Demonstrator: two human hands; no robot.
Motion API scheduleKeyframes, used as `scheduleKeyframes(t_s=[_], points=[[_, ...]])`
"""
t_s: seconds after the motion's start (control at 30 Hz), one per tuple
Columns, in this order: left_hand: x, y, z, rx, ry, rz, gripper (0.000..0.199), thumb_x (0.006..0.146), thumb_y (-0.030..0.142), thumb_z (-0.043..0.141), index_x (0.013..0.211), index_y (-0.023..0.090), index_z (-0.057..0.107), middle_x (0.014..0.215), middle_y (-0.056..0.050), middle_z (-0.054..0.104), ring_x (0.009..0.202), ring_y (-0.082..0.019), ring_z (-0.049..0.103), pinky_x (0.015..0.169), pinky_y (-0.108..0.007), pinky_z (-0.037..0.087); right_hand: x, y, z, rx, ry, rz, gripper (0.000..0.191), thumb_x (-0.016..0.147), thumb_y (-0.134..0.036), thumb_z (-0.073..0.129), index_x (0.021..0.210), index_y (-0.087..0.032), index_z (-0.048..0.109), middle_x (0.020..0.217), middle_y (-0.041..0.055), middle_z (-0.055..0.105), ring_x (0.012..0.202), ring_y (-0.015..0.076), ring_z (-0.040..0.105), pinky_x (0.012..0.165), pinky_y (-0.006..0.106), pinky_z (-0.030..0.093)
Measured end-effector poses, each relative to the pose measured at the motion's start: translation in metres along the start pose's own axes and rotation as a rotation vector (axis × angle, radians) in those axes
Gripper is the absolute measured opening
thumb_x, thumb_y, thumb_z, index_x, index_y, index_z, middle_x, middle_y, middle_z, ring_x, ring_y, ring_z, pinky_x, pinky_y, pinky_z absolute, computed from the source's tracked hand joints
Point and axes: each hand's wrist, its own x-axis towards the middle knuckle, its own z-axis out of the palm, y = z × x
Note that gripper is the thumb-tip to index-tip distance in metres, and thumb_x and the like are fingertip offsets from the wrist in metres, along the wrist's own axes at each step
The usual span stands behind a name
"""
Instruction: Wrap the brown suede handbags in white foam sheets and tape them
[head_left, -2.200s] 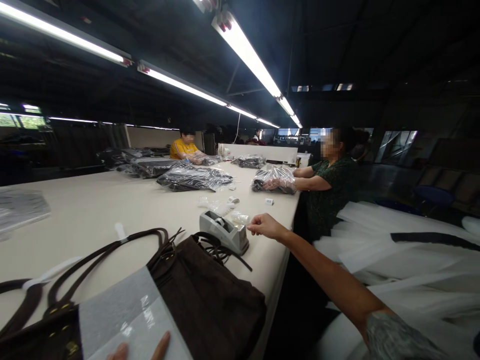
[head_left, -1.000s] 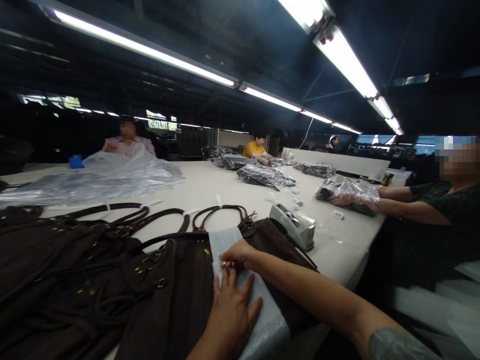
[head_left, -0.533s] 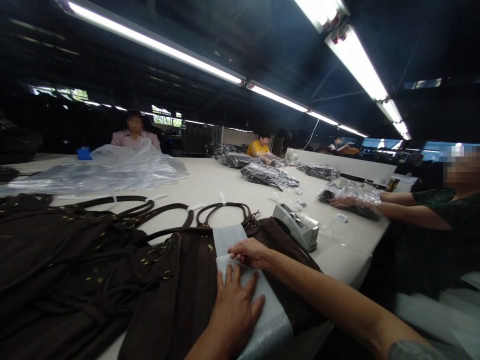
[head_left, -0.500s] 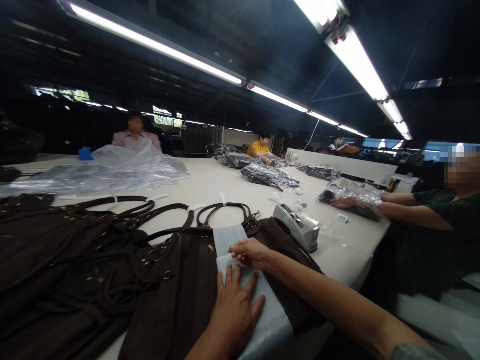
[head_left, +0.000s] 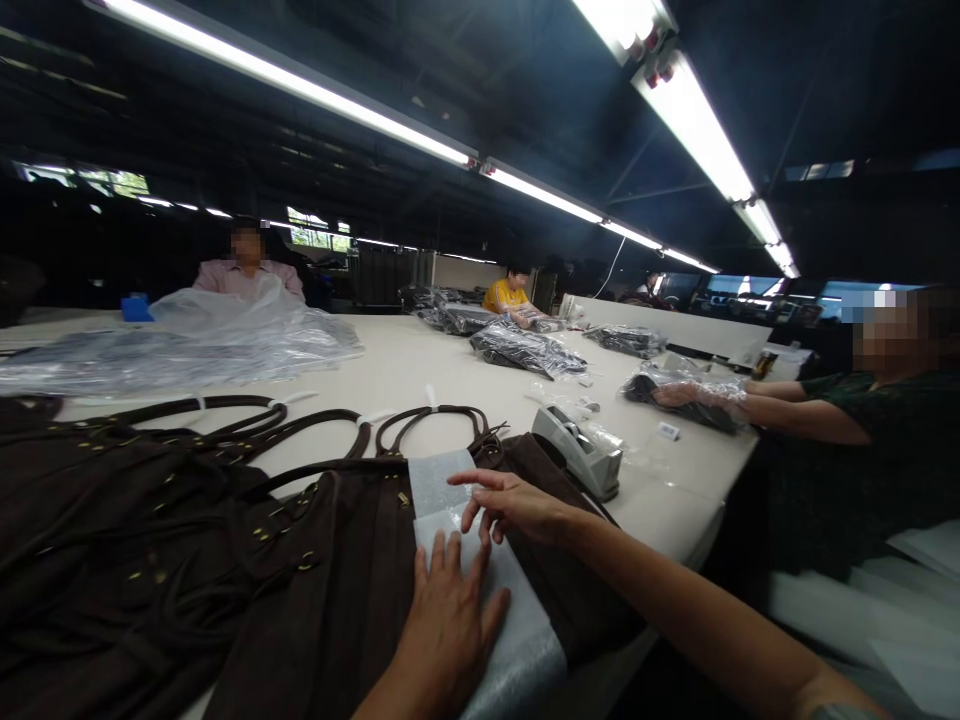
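Observation:
A dark brown fabric bag (head_left: 356, 570) lies on the table in front of me. A strip of thin white wrapping sheet (head_left: 529, 630) runs across it, with one part overlapping another. My left hand (head_left: 450, 615) rests on this sheet, fingers spread. Just above and to the right, my right hand (head_left: 517, 508) is over the overlap, index finger stretched out and the others loosely bent, with nothing visible in it. Beyond the bag's upper right side stands a grey tape dispenser (head_left: 576, 455). Looped brown handles (head_left: 431, 415) extend past the bag's top edge.
More brown bags (head_left: 97, 530) are piled at left. Clear plastic bags (head_left: 247, 335) lie at the far left, near a person in pink. Plastic-wrapped packages (head_left: 525, 350) sit farther back. At right, a co-worker's hands (head_left: 679, 393) are on another wrapped package.
My right hand's fingers have gone from pinched together at the overlap to stretched apart. My left hand stays on the sheet. The whole view has shifted slightly.

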Motion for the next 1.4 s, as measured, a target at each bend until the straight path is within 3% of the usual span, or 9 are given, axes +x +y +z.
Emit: scheduleKeyframes(t_s=[0.13,0.23,0.33,0.5,0.8,1.0,1.1,1.27,1.4], points=[[0.003,-0.007,0.007,-0.272,0.111,-0.050,0.067,0.086,0.050,0.037,0.134,0.004,0.043,0.146,-0.024,0.038,0.144,-0.032,0.020,0.119,-0.053,0.009,0.005,0.004,0.000,-0.210,0.035,-0.037,0.041,0.089,-0.029,0.055,0.130,-0.024,0.058,0.096,0.0048,0.062,0.065,0.0090,0.060,0.054,0.019,0.045],[0.006,-0.012,0.005,-0.503,0.217,-0.112,0.054,0.086,0.051,0.028,0.116,0.011,0.050,0.127,-0.020,0.057,0.130,-0.030,0.044,0.114,-0.051,0.025,0.006,0.005,-0.002,-0.342,0.038,-0.092,0.037,0.089,-0.021,0.052,0.124,-0.023,0.064,0.102,0.0054,0.061,0.073,0.0092,0.058,0.060,0.020,0.047],[0.007,-0.014,-0.003,-0.604,0.241,-0.181,0.050,0.088,0.053,0.019,0.113,0.017,0.043,0.118,-0.018,0.060,0.114,-0.029,0.057,0.100,-0.047,0.041,0.001,0.003,-0.006,-0.425,0.020,-0.138,0.039,0.085,-0.013,0.050,0.117,-0.025,0.069,0.109,0.0050,0.062,0.083,0.0111,0.057,0.071,0.022,0.048],[0.005,-0.015,-0.015,-0.722,0.241,-0.201,0.047,0.089,0.055,0.019,0.110,0.020,0.042,0.108,-0.014,0.064,0.104,-0.028,0.061,0.089,-0.041,0.044,-0.005,-0.001,-0.010,-0.586,-0.078,-0.315,0.035,0.085,-0.010,0.051,0.109,-0.023,0.074,0.100,0.0045,0.062,0.095,0.0153,0.056,0.094,0.030,0.042],[0.010,-0.022,-0.009,-0.752,0.260,-0.139,0.038,0.084,0.050,0.031,0.081,0.022,0.057,0.078,-0.004,0.061,0.076,-0.022,0.058,0.074,-0.034,0.042,-0.001,-0.002,-0.019,-1.108,-0.151,-0.514,0.053,0.083,0.001,0.042,0.116,-0.029,0.069,0.111,0.0031,0.058,0.099,0.0131,0.055,0.091,0.026,0.040],[0.013,-0.022,-0.009,-0.781,0.267,-0.132,0.042,0.082,0.059,0.035,0.069,0.023,0.053,0.071,-0.003,0.060,0.084,-0.024,0.060,0.083,-0.034,0.046,0.001,-0.005,-0.030,-1.610,-0.080,-0.711,0.041,0.090,-0.010,0.046,0.114,-0.034,0.069,0.118,0.0059,0.057,0.095,0.0176,0.052,0.090,0.034,0.036],[0.014,-0.023,-0.007,-0.781,0.248,-0.153,0.042,0.079,0.059,0.036,0.067,0.023,0.054,0.091,-0.010,0.068,0.104,-0.030,0.060,0.097,-0.041,0.044,0.004,-0.002,-0.032,-1.755,-0.047,-0.799,0.036,0.095,-0.017,0.044,0.118,-0.034,0.065,0.121,0.0078,0.056,0.099,0.0198,0.050,0.093,0.038,0.033],[0.016,-0.027,-0.002,-0.772,0.217,-0.176,0.040,0.076,0.055,0.037,0.066,0.022,0.058,0.132,-0.016,0.058,0.134,-0.030,0.041,0.114,-0.043,0.028,0.009,0.000,-0.033,-1.678,0.256,-0.651,0.031,0.091,-0.014,0.049,0.114,-0.023,0.067,0.124,0.0138,0.056,0.108,0.0251,0.049,0.097,0.044,0.032],[0.016,-0.027,-0.001,-0.757,0.217,-0.186,0.043,0.077,0.058,0.037,0.069,0.022,0.060,0.132,-0.014,0.058,0.135,-0.029,0.040,0.114,-0.044,0.029,0.010,-0.001,-0.027,-1.083,0.430,-0.253,0.023,0.091,-0.023,0.054,0.103,-0.016,0.072,0.090,0.0082,0.067,0.083,0.0175,0.060,0.077,0.030,0.044]])
